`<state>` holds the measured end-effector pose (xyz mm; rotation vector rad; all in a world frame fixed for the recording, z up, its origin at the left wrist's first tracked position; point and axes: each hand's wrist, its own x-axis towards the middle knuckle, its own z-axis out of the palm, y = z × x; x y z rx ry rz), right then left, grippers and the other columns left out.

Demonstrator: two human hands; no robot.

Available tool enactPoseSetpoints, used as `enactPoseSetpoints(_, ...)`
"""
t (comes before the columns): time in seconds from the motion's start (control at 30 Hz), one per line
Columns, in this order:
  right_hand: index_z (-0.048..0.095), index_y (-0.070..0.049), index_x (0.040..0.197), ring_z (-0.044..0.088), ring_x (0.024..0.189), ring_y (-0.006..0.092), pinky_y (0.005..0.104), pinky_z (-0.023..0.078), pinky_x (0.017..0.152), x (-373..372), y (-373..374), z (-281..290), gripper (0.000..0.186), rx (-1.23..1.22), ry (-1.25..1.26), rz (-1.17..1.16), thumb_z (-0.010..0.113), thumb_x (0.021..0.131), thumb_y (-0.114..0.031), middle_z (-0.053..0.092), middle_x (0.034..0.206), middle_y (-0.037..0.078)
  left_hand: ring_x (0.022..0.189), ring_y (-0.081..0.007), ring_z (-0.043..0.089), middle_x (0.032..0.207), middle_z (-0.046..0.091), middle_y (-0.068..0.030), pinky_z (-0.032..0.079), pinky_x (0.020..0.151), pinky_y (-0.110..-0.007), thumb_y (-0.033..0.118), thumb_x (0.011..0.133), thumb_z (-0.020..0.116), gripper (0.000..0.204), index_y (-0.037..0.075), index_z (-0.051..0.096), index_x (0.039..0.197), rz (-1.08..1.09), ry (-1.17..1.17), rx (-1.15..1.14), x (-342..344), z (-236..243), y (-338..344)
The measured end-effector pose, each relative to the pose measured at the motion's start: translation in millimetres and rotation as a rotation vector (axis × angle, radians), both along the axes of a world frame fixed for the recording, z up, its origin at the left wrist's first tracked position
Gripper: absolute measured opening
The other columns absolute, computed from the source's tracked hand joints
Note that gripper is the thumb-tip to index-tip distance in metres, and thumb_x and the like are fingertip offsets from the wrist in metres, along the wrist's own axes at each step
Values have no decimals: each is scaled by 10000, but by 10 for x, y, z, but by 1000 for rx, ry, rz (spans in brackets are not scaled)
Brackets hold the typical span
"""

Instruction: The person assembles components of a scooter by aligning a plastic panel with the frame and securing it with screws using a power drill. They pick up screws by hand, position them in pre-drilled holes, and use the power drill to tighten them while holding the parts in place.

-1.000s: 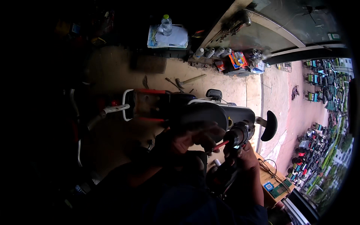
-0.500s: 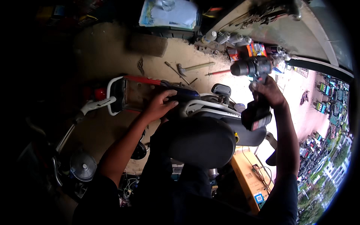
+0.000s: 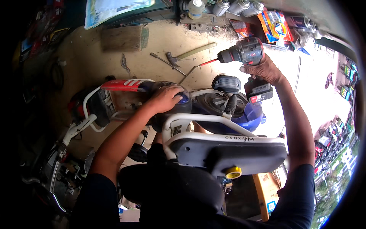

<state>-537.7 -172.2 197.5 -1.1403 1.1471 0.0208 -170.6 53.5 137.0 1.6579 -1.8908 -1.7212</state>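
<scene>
My right hand (image 3: 263, 72) grips a cordless drill (image 3: 247, 51) by its handle, held up above the bike's right part with the chuck pointing left. The drill's battery (image 3: 258, 91) shows below my fist. My left hand (image 3: 167, 99) lies with its fingers extended over a dark and blue rounded cover (image 3: 183, 97) in the middle of the bike. White tube framing (image 3: 225, 119) surrounds a dark pad (image 3: 232, 152) with a yellow round cap (image 3: 233, 172). Beyond it are a pedal-like block (image 3: 226, 83) and a blue curved fender (image 3: 251, 116).
On the floor ahead lie a hammer (image 3: 194, 52), a thin metal rod (image 3: 167, 63) and a red-shafted screwdriver (image 3: 207, 62). A wooden board (image 3: 121, 39) is farther left. Spray cans (image 3: 238, 5) and an orange bag (image 3: 274, 26) stand at the back. A black saddle (image 3: 171, 187) is nearest me.
The view has shifted, and the bike's dark pad and blue fender now show more fully. My right hand has brought the drill left, while my left hand stays on the rounded cover.
</scene>
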Motion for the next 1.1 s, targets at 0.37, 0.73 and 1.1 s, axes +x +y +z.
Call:
enactPoseSetpoints(0.37, 776, -63, 919, 624, 730, 99, 319, 540, 758, -93, 95, -836, 239, -165, -212, 241, 906, 723, -104, 757, 813, 15, 1402, -363, 516, 1447, 602, -187, 377, 1195, -460, 138, 1003, 543, 416, 39, 592, 1404, -91, -126, 31, -58, -231, -41)
enactPoseSetpoints(0.73, 761, -37, 867, 602, 613, 93, 279, 499, 594, 613, -193, -951, 168, 141, -64, 496, 873, 784, -131, 684, 685, 17, 1490, -400, 402, 1572, 458, -249, 286, 1253, -486, 559, 831, 790, 939, 11, 462, 1520, -246, -146, 4, -48, -87, -119)
enactPoseSetpoints(1.1, 745, -26, 742, 609, 541, 127, 293, 466, 511, 921, -243, -966, 243, 276, 62, 633, 853, 743, -243, 674, 639, 53, 1235, -403, 630, 1288, 674, -236, 460, 1072, -474, 204, 1056, 541, 375, -3, 570, 1367, -46, 86, 282, 172, -439, -407)
